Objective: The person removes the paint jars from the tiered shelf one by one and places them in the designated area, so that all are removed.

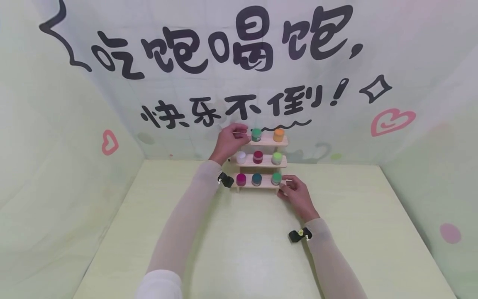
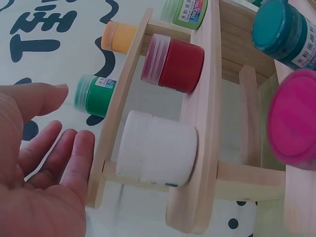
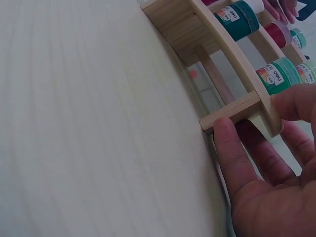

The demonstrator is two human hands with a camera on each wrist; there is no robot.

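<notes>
A three-tier wooden rack [image 1: 267,140] stands at the back of the table, holding small paint jars. Its top tier bears a green jar [image 1: 256,135] and an orange jar [image 1: 278,135]. White [image 1: 240,158], red [image 1: 258,157] and light green jars [image 1: 276,158] line the middle; magenta [image 1: 240,180], teal [image 1: 256,179] and green jars [image 1: 276,179] the bottom. My left hand [image 1: 230,142] is at the top tier's left end, thumb and fingers spread apart with nothing between them, fingertips right at the board's edge. My right hand [image 3: 269,182] pinches the bottom tier's right end between thumb and fingers.
The pale wood-grain table [image 1: 239,245] extends in front of the rack. Close behind it hangs a white backdrop [image 1: 209,91] with large black lettering, and side curtains [image 1: 56,187] enclose the table left and right. Each wrist wears a small black camera [image 1: 225,180].
</notes>
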